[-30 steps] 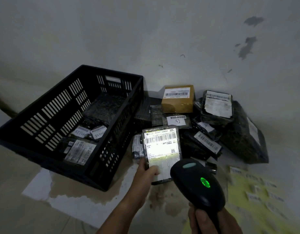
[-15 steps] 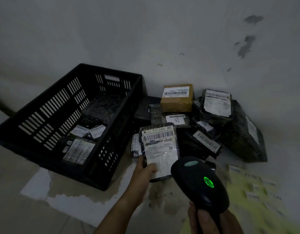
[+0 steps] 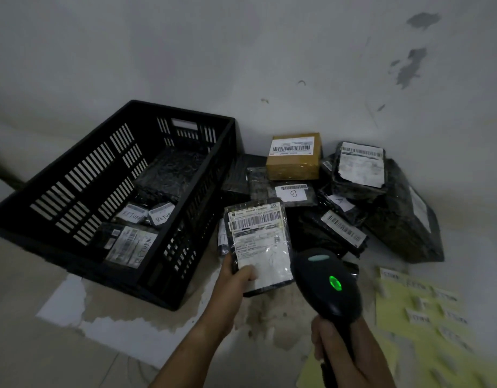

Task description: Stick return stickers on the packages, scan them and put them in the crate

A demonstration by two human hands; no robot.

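Note:
My left hand (image 3: 236, 278) grips the lower edge of a black wrapped package (image 3: 258, 242) with a white barcode label, held upright in front of me. My right hand (image 3: 336, 351) grips the handle of a black barcode scanner (image 3: 325, 281), whose green light is on; its head points at the package. The black slatted crate (image 3: 73, 175) stands at the left and holds packages marked RETURN (image 3: 129, 243). A yellow sheet of return stickers (image 3: 420, 306) lies on the floor at the right.
A pile of black wrapped packages (image 3: 339, 228) and one brown box (image 3: 293, 156) lies against the wall behind the held package. A large black parcel (image 3: 404, 217) leans at the right. The floor has a pale patch (image 3: 73, 301) in front of the crate.
The scanner's bright light on the package label has gone out. The held package has shifted slightly to the left, and the scanner stays just right of it.

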